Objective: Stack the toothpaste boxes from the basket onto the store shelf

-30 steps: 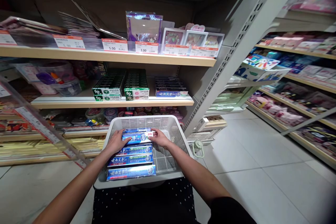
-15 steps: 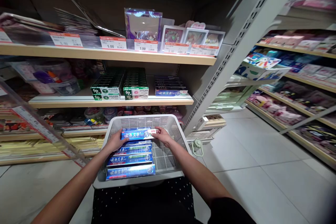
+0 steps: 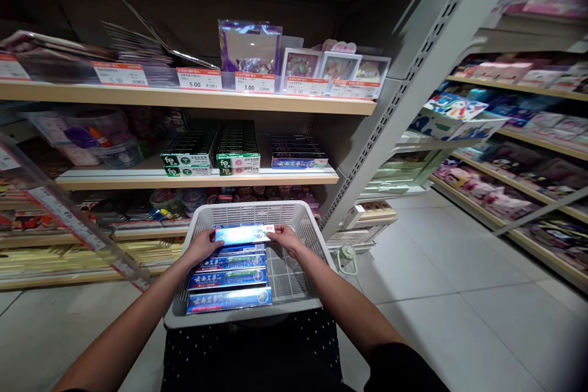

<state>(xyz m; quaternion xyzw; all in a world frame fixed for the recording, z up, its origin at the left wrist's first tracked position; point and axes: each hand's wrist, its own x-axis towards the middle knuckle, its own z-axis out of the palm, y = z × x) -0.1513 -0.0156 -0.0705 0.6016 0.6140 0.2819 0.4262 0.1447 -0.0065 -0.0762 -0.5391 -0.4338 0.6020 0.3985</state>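
A blue toothpaste box (image 3: 241, 234) is held level between both hands, over the far part of a grey plastic basket (image 3: 297, 305). My left hand (image 3: 202, 247) grips its left end, and my right hand (image 3: 285, 239) pinches the right end by the white patch. Glare whitens the front of the box. Below it, several more blue toothpaste boxes (image 3: 228, 279) lie in rows along the basket's left side; the mesh floor shows on the right. The basket rests at my lap.
Ahead, a shelf (image 3: 202, 180) carries green-and-white boxes (image 3: 237, 159) and a stack of blue boxes (image 3: 299, 161). Packets and framed items stand on the shelf above (image 3: 257, 100). A slotted metal post (image 3: 390, 110) rises at the right, with a small green object (image 3: 346, 258) on the floor nearby.
Both hands keep hold of the toothpaste box, which has tilted slightly so that bright glare now covers its front. The view has shifted a little.
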